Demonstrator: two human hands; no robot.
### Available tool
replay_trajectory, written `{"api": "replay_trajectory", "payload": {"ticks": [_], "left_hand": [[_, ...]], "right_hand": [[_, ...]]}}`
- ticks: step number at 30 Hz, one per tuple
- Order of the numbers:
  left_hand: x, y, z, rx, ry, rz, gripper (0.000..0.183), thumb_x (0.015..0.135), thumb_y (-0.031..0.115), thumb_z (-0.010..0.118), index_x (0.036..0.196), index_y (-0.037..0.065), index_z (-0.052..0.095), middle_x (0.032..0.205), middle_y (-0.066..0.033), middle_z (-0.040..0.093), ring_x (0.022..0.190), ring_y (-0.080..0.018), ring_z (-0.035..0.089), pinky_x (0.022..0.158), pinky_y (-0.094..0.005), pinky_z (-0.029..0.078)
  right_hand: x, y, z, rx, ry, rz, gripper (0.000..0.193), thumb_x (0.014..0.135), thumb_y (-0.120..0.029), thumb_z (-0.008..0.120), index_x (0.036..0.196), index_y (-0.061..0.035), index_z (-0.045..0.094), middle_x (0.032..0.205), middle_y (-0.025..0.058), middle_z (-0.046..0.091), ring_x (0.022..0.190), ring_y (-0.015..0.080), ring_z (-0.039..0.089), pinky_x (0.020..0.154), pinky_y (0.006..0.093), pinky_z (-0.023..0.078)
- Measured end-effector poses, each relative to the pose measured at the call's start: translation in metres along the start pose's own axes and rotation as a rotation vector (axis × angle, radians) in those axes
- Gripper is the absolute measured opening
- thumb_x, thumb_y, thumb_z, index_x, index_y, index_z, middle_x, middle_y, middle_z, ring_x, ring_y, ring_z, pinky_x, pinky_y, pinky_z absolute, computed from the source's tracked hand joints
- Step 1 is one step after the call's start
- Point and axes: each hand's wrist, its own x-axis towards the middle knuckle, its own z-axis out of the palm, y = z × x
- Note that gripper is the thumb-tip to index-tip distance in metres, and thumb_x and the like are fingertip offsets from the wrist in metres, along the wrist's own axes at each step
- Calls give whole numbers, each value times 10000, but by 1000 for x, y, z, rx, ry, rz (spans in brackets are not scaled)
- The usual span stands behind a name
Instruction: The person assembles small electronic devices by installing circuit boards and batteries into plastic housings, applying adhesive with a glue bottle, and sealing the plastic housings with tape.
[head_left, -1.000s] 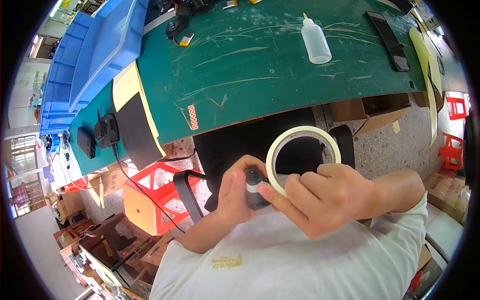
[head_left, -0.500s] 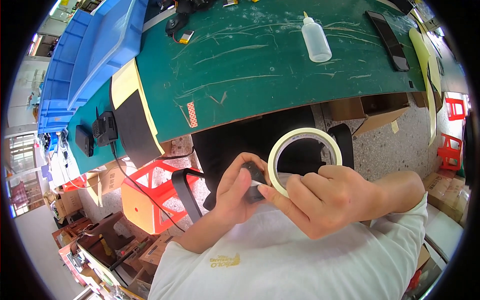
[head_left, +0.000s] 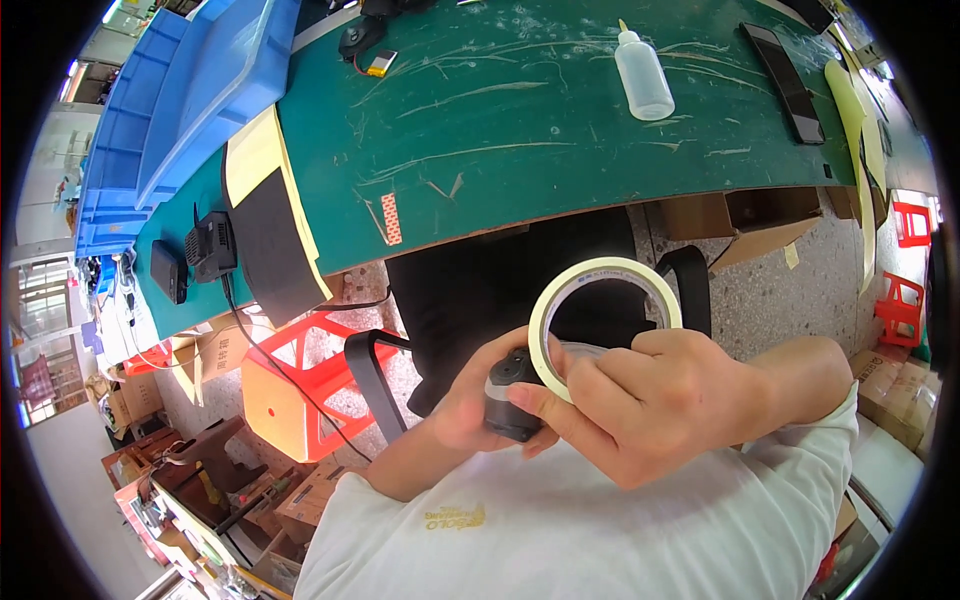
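My left hand (head_left: 462,405) is closed round a small black device (head_left: 513,422) with rounded edges and a greyish patch on its side. Its exact kind does not show. Hooked on the fingers of my right hand (head_left: 655,410) is a roll of pale cream tape (head_left: 606,268), standing on edge so that I look through its ring. My right thumb presses on the device's near face, and the roll's left rim hangs just over the device. Both hands are in front of my chest, short of the table edge.
The green table (head_left: 500,170) carries a squeeze bottle (head_left: 644,80), a phone (head_left: 783,85), a blue bin (head_left: 215,110), a black charger-like unit (head_left: 210,248) and a small battery with wires (head_left: 381,64). A black chair (head_left: 500,290) and a red stool (head_left: 285,400) stand below the edge.
The device has turned in my left hand, showing its rounded top and side. My left fingers have shifted behind it. The tape roll has moved slightly left, nearer the device.
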Motion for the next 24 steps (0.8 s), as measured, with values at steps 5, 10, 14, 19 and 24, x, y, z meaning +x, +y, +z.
{"api": "replay_trajectory", "payload": {"ticks": [5, 10, 14, 19, 24], "left_hand": [[10, -1, -18, 631, -16, 246, 666, 606, 175, 888, 1138, -50, 558, 1024, -102, 584, 910, -149, 581, 818, -272, 465], [-3, 2, -10, 686, 286, 154, 746, 661, 230, 873, 1256, -58, 526, 1045, -79, 618, 1004, -149, 588, 886, -285, 468], [-2, -11, -9, 430, 245, 235, 748, 845, 299, 731, 1403, -61, 387, 1179, -148, 613, 1078, -188, 594, 947, -321, 464], [-2, -14, -7, 328, 347, 284, 803, 851, 384, 679, 1395, -88, 323, 1171, -214, 602, 1049, -252, 630, 925, -342, 500], [-7, -6, -8, 382, 303, 239, 855, 821, 373, 675, 1417, -57, 237, 1041, -227, 628, 899, -262, 662, 755, -327, 546]], "right_hand": [[-1, -1, 4, 20, -29, 10, 147, 784, -114, 700, 714, 1, 641, 562, 22, 451, 485, 104, 448, 382, 218, 279], [-5, 3, 4, 50, -134, 97, 118, 782, -126, 699, 781, -8, 686, 581, 25, 476, 481, 90, 442, 391, 210, 276], [-10, 7, 8, 21, -92, 87, 228, 695, -108, 698, 901, -15, 721, 599, 6, 478, 491, 80, 425, 390, 214, 264], [-17, 9, 9, -1, -54, 57, 353, 630, -95, 683, 971, -13, 726, 602, -14, 447, 505, 77, 424, 388, 216, 267], [-19, 3, 4, 83, -94, 116, 265, 705, -121, 720, 950, -21, 732, 574, -29, 355, 490, 75, 385, 377, 220, 255]]}}
